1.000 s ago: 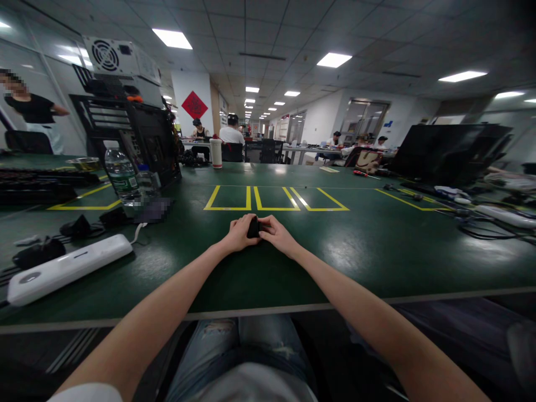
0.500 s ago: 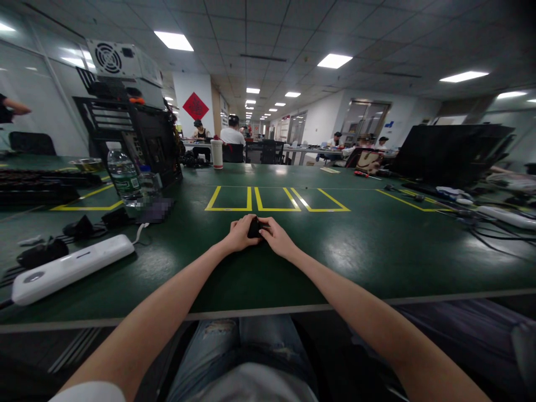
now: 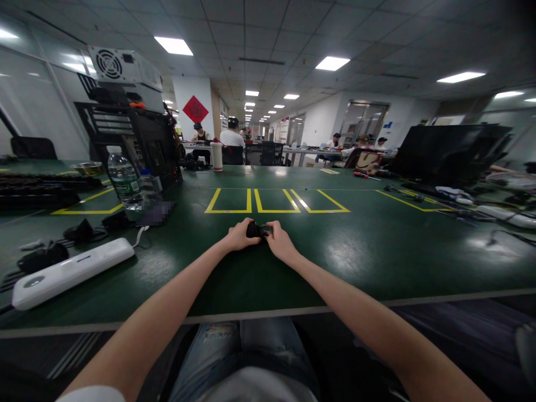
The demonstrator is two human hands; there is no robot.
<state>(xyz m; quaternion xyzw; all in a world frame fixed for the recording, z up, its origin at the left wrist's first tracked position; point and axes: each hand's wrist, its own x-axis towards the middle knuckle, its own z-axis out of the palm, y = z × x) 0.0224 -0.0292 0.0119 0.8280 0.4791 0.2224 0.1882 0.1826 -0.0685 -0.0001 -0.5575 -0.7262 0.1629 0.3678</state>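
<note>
My left hand [image 3: 240, 235] is closed around a small black rounded object [image 3: 252, 230] just above the green table. Its exact kind is too small to make out. From the other side, my right hand [image 3: 279, 239] pinches a small dark ring-like piece [image 3: 265, 230] between thumb and fingers. The two black pieces sit side by side, very near each other; whether they are joined I cannot tell. Both hands are over the middle of the table, on the near side of the yellow tape outlines [image 3: 278, 211].
To the left are a white power strip [image 3: 75, 272], black adapters [image 3: 79, 229], a water bottle [image 3: 124, 181] and an open computer case [image 3: 146, 142]. A white cup [image 3: 216, 156] stands behind. On the right are a black monitor [image 3: 452, 153] and tangled cables [image 3: 498, 237]. Several people sit farther back.
My right hand has shifted slightly right, and a dark ring-like piece now shows in its fingers beside the black object. My left hand stays nearly in place.
</note>
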